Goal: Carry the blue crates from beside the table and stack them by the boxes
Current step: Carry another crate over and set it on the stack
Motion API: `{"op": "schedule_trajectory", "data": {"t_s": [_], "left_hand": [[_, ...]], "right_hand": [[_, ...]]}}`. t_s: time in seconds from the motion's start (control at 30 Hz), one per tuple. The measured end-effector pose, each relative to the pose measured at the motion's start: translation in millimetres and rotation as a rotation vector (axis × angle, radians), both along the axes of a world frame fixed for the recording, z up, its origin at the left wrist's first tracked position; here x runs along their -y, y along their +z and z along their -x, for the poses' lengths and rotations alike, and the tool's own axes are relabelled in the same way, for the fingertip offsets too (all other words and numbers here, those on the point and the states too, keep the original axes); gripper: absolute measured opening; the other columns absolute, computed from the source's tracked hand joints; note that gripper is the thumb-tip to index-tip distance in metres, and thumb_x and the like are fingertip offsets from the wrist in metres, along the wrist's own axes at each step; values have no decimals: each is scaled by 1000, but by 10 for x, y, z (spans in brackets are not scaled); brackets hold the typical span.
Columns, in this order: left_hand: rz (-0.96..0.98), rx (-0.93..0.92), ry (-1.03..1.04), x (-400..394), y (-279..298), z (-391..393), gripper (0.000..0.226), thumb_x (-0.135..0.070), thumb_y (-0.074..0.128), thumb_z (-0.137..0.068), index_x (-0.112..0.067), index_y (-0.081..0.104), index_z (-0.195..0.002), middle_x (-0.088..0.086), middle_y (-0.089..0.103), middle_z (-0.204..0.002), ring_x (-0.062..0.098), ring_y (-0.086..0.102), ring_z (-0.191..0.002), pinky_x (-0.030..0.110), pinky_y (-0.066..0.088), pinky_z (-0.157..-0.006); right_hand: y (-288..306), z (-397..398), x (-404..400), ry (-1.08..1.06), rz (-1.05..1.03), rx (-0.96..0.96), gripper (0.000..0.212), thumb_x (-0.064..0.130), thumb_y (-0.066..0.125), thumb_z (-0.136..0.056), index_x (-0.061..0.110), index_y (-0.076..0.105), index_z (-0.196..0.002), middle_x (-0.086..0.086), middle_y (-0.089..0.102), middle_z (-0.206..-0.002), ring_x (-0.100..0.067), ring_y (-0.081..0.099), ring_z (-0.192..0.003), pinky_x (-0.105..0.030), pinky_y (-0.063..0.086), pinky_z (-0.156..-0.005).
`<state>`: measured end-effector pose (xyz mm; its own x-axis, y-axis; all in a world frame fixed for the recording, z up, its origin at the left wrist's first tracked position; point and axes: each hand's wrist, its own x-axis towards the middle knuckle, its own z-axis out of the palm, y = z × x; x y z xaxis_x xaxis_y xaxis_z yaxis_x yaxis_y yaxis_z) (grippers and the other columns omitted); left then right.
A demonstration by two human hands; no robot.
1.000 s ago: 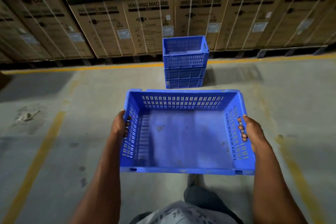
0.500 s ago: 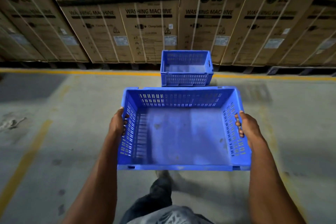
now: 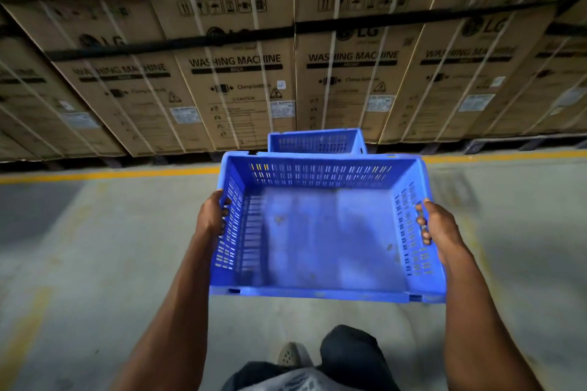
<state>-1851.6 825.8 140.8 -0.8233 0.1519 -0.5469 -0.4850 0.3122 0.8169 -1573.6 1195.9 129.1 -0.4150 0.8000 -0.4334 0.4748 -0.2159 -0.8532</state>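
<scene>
Blue plastic fills the middle of the view: an empty crate (image 3: pixel 320 232) with slotted walls is held up off the floor, level with its open top facing the camera. The left hand (image 3: pixel 211 214) is closed on the crate's left wall, fingers (image 3: pixel 226 203) hooked through the slots. The right hand (image 3: pixel 436 225) is clamped on the right wall the same way, with its fingers (image 3: pixel 422 222) curled inside over the rim. Both forearms reach in from the bottom of the frame. Just beyond the far rim of the held crate, the top of the stacked crates (image 3: pixel 314 140) shows; the rest of that stack is hidden behind the carried one. It stands right in front of a wall of cardboard boxes (image 3: pixel 236 73) printed "WASHING MACHINE", strapped with pale bands. A yellow line (image 3: pixel 111 174) runs across the grey concrete floor (image 3: pixel 95 247) ahead of the boxes. Below the crate, a dark trouser leg (image 3: pixel 349 349) and a pale shoe (image 3: pixel 290 355) are visible
</scene>
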Motion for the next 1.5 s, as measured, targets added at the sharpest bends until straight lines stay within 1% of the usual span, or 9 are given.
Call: {"op": "schedule_trajectory", "data": {"t_s": [0.2, 0.4, 0.67, 0.83, 0.97, 1.1, 1.3, 1.4, 1.5], "left_hand": [[21, 11, 17, -750, -157, 745, 38, -50, 38, -93, -18, 55, -80, -2, 40, -62, 13, 23, -43, 25, 17, -48], [86, -26, 120, -1466, -491, 1228, 44, -51, 41, -91, -14, 64, -83, 1, 49, -64, 16, 31, -44, 25, 25, -47], [161, -18, 160, -2201, -990, 1969, 54, -56, 43, -91, -9, 69, -89, 6, 57, -67, 18, 42, -43, 24, 33, -45], [219, -77, 146, -2551, -1377, 2682, 59, -60, 42, -92, -9, 70, -89, 8, 64, -70, 22, 50, -51, 26, 39, -49], [229, -114, 115, -2789, -1722, 3141, 54, -56, 39, -97, -11, 68, -88, 8, 64, -69, 24, 53, -54, 26, 40, -51], [257, -104, 105, -2940, -2057, 3493, 60, -64, 36, -92, -13, 68, -88, 6, 64, -69, 22, 53, -52, 27, 41, -52], [243, -101, 88, -3123, -2366, 3811, 60, -63, 34, -94, -13, 68, -89, 4, 60, -66, 20, 50, -51, 25, 38, -48], [260, -102, 83, -3164, -2476, 3926, 64, -68, 35, -89, -14, 69, -87, 5, 63, -68, 23, 53, -54, 27, 40, -51], [272, -94, 94, -3219, -2550, 3984, 58, -65, 38, -91, -16, 68, -88, 7, 67, -75, 23, 59, -58, 29, 43, -56]], "right_hand": [[-162, 748, -773, 9, 30, 14, 40, 44, 39, -101, 11, 59, -111, -2, 43, -67, -18, 27, -47, -26, 25, -48], [-428, 1464, -1639, 73, 77, 50, 40, 43, 40, -101, 10, 61, -110, -2, 45, -68, -18, 28, -48, -28, 27, -49], [-806, 2421, -2556, 157, 117, 102, 38, 40, 38, -103, 8, 58, -111, -4, 43, -69, -18, 28, -49, -28, 27, -50], [-1293, 3062, -2887, 185, 120, 112, 38, 40, 36, -105, 9, 56, -113, -4, 43, -70, -17, 30, -50, -28, 29, -49], [-1710, 3470, -3079, 169, 116, 117, 39, 41, 35, -105, 10, 56, -116, -4, 43, -70, -16, 30, -49, -26, 28, -48], [-2016, 3761, -3235, 158, 110, 126, 40, 41, 34, -105, 9, 56, -114, -3, 43, -70, -15, 30, -50, -27, 28, -47], [-2263, 4080, -3396, 142, 117, 133, 37, 40, 34, -105, 10, 55, -109, -3, 42, -69, -16, 29, -48, -26, 27, -46], [-2321, 4209, -3476, 137, 105, 124, 35, 41, 34, -105, 11, 55, -106, -3, 41, -69, -16, 28, -46, -24, 26, -45], [-2344, 4326, -3545, 121, 90, 125, 36, 41, 35, -105, 12, 55, -106, -2, 42, -68, -15, 28, -46, -24, 26, -46]]}}
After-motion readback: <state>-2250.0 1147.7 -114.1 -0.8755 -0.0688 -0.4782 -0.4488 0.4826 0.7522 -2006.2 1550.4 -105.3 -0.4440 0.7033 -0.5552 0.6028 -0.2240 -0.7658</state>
